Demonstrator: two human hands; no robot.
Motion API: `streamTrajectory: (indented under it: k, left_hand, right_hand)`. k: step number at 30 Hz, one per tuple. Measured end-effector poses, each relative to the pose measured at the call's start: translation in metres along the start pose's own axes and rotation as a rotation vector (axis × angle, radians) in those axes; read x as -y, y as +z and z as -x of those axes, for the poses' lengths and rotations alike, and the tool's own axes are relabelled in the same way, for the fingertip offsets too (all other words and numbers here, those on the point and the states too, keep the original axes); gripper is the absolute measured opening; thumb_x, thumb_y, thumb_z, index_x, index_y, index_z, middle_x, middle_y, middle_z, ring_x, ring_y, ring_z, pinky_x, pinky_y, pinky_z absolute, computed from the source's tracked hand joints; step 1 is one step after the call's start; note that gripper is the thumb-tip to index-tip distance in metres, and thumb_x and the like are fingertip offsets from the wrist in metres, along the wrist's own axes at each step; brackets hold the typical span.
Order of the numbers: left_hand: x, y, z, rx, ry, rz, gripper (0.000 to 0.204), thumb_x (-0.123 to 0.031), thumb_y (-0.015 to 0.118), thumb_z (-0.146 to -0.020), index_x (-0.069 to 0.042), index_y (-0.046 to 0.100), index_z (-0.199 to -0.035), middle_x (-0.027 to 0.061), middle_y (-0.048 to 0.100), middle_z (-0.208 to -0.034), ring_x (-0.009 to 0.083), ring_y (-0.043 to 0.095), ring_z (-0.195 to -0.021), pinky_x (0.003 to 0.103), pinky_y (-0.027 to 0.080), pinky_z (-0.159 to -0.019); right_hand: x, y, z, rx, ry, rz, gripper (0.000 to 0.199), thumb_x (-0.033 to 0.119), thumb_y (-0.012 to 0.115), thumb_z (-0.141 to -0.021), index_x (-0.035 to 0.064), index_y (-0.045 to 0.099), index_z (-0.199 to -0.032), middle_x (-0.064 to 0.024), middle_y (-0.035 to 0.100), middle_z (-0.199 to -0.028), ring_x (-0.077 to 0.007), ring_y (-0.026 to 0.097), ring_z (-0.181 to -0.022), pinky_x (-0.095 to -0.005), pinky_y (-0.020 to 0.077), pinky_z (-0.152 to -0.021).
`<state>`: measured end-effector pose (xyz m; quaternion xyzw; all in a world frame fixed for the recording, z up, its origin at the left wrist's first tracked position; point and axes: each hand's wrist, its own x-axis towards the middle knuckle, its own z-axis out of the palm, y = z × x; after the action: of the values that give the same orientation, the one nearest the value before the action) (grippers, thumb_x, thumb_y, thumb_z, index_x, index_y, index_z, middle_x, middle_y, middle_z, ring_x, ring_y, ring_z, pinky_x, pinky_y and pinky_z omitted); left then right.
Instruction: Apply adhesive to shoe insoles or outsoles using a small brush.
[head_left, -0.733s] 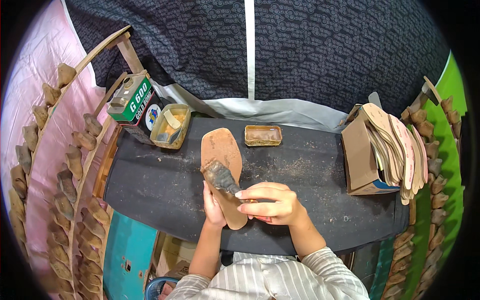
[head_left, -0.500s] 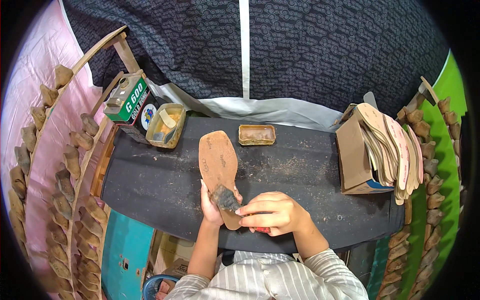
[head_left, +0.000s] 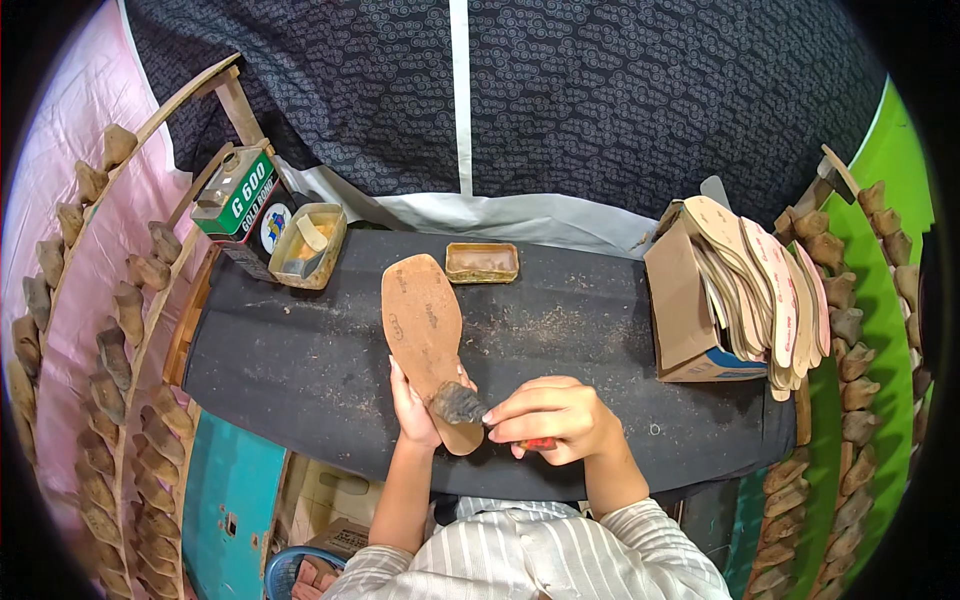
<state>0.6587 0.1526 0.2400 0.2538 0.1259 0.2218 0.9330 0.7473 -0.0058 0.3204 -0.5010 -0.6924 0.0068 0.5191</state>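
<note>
the left hand [head_left: 417,425] is wrapped around a long brown sole [head_left: 424,310] from beneath, thumb along one edge and fingertips showing at the other, and the right hand [head_left: 560,420] is closed on a brush [head_left: 457,403] with dark, clumped bristles and a bit of red showing on its handle. the bristles lie over the narrow lower part of the sole and look to be touching it. the sole is held up at a slight slant over the near half of the surface [head_left: 560,350], its broad end pointing away from the person, whose striped sleeves [head_left: 640,530] come in from below. the surface is spread with black cloth and sprinkled with pale crumbs. just past the sole's broad end, a little to the right, sits a small shallow tray [head_left: 482,278]. at the far left corner an open tub [head_left: 310,278] holds yellowish stuff and a scraper, right beside a green and black can [head_left: 240,195]. over on the right a cardboard box [head_left: 685,310] is crammed with pale soles [head_left: 760,280], several leaning out. racks of wooden foot shapes [head_left: 128,312] line both sides, and a dark patterned curtain [head_left: 330,90] hangs behind everything.
</note>
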Motion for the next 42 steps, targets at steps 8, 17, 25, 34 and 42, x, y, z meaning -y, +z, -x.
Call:
streamTrajectory:
  k: [8, 17, 25, 34, 42]
  left_hand:
    - [0.001, 0.002, -0.001, 0.047, 0.063, 0.006, 0.071, -0.063, 0.017, -0.09, 0.0, 0.049, -0.101, 0.0122, 0.055, -0.076, 0.0235, 0.054, -0.061, 0.036, 0.046, -0.058]
    - [-0.005, -0.013, -0.002, 0.069, 0.093, -0.019, 0.074, -0.064, 0.015, -0.089, -0.001, 0.051, -0.106, 0.0121, 0.058, -0.081, 0.0241, 0.058, -0.066, 0.038, 0.048, -0.06]
    - [-0.015, -0.016, 0.002, 0.059, 0.148, -0.005, 0.076, -0.068, 0.016, -0.087, -0.002, 0.05, -0.1, 0.0096, 0.053, -0.078, 0.0221, 0.054, -0.063, 0.036, 0.046, -0.056]
    - [-0.015, -0.025, -0.003, 0.032, 0.099, -0.074, 0.075, -0.066, 0.014, -0.088, -0.001, 0.051, -0.097, 0.0099, 0.053, -0.074, 0.0217, 0.055, -0.06, 0.036, 0.047, -0.054]
    - [-0.014, -0.03, -0.006, 0.041, 0.071, -0.034, 0.074, -0.062, 0.012, -0.09, 0.0, 0.052, -0.102, 0.0128, 0.057, -0.074, 0.0234, 0.058, -0.06, 0.037, 0.05, -0.057]
  right_hand:
    - [-0.005, 0.01, -0.003, -0.091, -0.109, 0.089, 0.028, 0.003, 0.07, -0.06, 0.0059, 0.068, -0.088, -0.0103, 0.064, -0.1, -0.0256, 0.064, -0.077, -0.032, 0.0524, -0.066]
    - [-0.005, -0.002, -0.012, -0.04, -0.058, -0.088, 0.02, 0.005, 0.074, -0.064, 0.0028, 0.07, -0.083, -0.0122, 0.067, -0.087, -0.0242, 0.065, -0.068, -0.0305, 0.0518, -0.057]
    - [-0.075, -0.016, -0.023, -0.533, 0.371, 0.279, 0.019, -0.011, 0.055, -0.075, 0.0004, 0.063, -0.088, -0.011, 0.065, -0.09, -0.0189, 0.063, -0.079, -0.0262, 0.0502, -0.067]
    - [-0.18, -0.018, -0.016, -0.464, 0.476, 0.364, 0.017, -0.007, 0.059, -0.076, 0.0011, 0.061, -0.091, -0.0112, 0.063, -0.087, -0.0201, 0.064, -0.077, -0.0289, 0.0505, -0.07]
    - [-0.19, -0.016, -0.011, -0.464, 0.519, 0.375, 0.017, -0.007, 0.059, -0.077, 0.0011, 0.06, -0.092, -0.0109, 0.063, -0.088, -0.0197, 0.065, -0.078, -0.0282, 0.0515, -0.071]
